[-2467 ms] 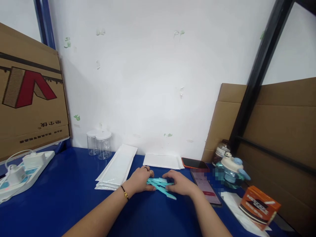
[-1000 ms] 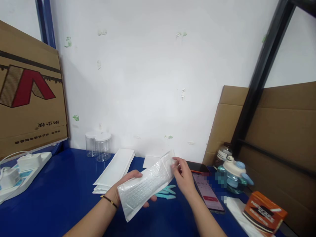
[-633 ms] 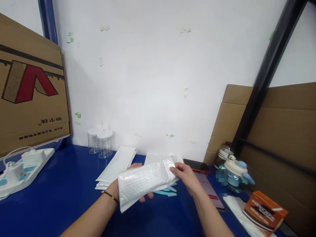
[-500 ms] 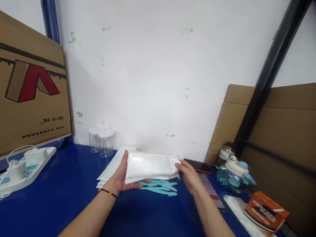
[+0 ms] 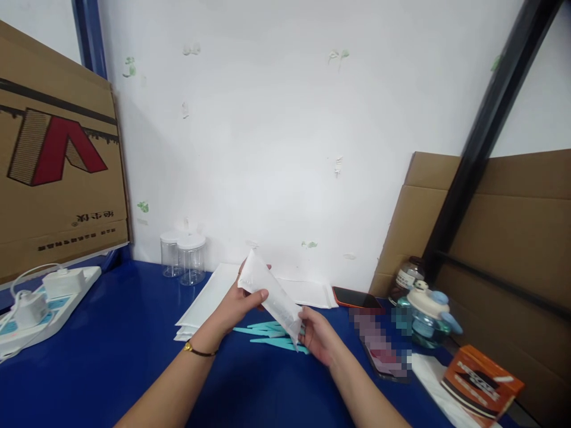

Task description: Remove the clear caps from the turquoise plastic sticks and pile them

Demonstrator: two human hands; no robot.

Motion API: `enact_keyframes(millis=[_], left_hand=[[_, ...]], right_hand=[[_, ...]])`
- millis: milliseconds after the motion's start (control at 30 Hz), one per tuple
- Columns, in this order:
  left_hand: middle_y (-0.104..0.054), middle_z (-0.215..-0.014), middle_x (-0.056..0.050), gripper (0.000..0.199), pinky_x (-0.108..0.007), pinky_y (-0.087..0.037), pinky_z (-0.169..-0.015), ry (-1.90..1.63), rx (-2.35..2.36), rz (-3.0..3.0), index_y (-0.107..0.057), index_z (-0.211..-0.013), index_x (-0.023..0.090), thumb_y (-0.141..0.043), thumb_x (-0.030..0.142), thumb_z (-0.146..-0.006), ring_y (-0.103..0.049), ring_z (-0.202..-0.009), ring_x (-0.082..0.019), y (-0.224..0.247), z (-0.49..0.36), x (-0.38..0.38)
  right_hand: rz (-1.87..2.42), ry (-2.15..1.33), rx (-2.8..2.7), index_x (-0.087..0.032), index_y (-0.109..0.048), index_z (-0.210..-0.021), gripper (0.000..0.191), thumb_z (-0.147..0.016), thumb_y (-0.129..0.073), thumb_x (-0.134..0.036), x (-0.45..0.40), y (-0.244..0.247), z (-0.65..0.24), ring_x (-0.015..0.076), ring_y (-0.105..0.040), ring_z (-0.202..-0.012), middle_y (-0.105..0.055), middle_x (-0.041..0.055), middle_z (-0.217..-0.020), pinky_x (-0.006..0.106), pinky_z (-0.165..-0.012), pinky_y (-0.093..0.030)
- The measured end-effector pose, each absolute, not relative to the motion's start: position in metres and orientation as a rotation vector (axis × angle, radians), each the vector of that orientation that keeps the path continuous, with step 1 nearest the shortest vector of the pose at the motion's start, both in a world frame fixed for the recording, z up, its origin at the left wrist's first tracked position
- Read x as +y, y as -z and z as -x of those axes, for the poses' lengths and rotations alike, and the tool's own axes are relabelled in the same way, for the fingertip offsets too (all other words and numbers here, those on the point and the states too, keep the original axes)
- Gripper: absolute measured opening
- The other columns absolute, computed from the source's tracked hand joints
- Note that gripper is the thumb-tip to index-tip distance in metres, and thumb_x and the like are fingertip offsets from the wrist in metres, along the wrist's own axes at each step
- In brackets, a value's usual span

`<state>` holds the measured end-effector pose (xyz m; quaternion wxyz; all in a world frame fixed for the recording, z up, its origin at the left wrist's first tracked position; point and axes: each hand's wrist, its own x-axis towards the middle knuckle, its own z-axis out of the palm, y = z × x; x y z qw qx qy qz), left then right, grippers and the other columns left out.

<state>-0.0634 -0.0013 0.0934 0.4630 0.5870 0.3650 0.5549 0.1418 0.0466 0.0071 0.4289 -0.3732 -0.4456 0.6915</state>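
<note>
Between both hands, above the table, a white bubble mailer (image 5: 271,292) is held tilted, its upper end to the left and its lower end to the right. My left hand (image 5: 241,300) wraps its upper part, thumb across the near face. At the lower right corner, my right hand (image 5: 316,336) grips with curled fingers. Below the mailer lie several slim teal plastic pieces (image 5: 272,342), shaped like eyebrow razors, partly covered by it. A stack of white mailers (image 5: 200,303) rests behind my left hand, and another flat white mailer (image 5: 307,292) is by the wall.
Two clear jars (image 5: 191,261) with white lids stand back left. A white power strip (image 5: 57,315) with plugs lies far left. To the right are a phone (image 5: 357,299), a blurred second phone (image 5: 381,351), a teal bottle (image 5: 426,318), a brown bottle (image 5: 408,279) and an orange box (image 5: 482,383).
The mailer has turned from lying flat and level to a steep tilt, its right end lowered. My right hand moved left and down, and my left hand's thumb came over the near face.
</note>
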Motion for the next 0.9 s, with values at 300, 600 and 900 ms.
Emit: enact_keyframes(millis=[300, 600, 900], left_hand=[[-0.063, -0.11, -0.008, 0.058, -0.036, -0.05, -0.077, -1.572, 0.772, -1.092, -0.051, -0.123, 0.014, -0.052, 0.028, -0.067, -0.056, -0.1, -0.028, -0.076, 0.076, 0.014], [-0.061, -0.115, -0.009, 0.057, -0.037, -0.05, -0.079, -1.661, 0.812, -1.065, -0.052, -0.12, 0.011, -0.052, 0.028, -0.066, -0.055, -0.104, -0.029, -0.076, 0.102, 0.016], [-0.062, -0.113, -0.006, 0.055, -0.035, -0.051, -0.083, -1.978, 0.794, -0.918, -0.052, -0.119, 0.015, -0.052, 0.024, -0.065, -0.056, -0.105, -0.027, -0.105, 0.15, 0.0]], right_hand=[[0.806, -1.304, -1.833, -0.021, -0.055, -0.113, 0.058, -0.056, -0.052, -0.009, 0.038, -0.019, -0.149, 0.0207, -0.057, -0.093, -0.062, 0.002, -0.103, 0.032, -0.085, -0.042], [1.203, -0.554, -2.234, -0.024, -0.063, -0.095, 0.025, -0.073, -0.052, -0.021, 0.041, -0.009, -0.143, 0.023, -0.052, -0.091, -0.062, 0.0032, -0.092, 0.033, -0.08, -0.039], [1.154, -0.498, -2.328, -0.026, -0.062, -0.104, 0.03, -0.077, -0.052, -0.019, 0.039, -0.01, -0.146, 0.0217, -0.049, -0.096, -0.058, 0.0044, -0.098, 0.031, -0.082, -0.039]])
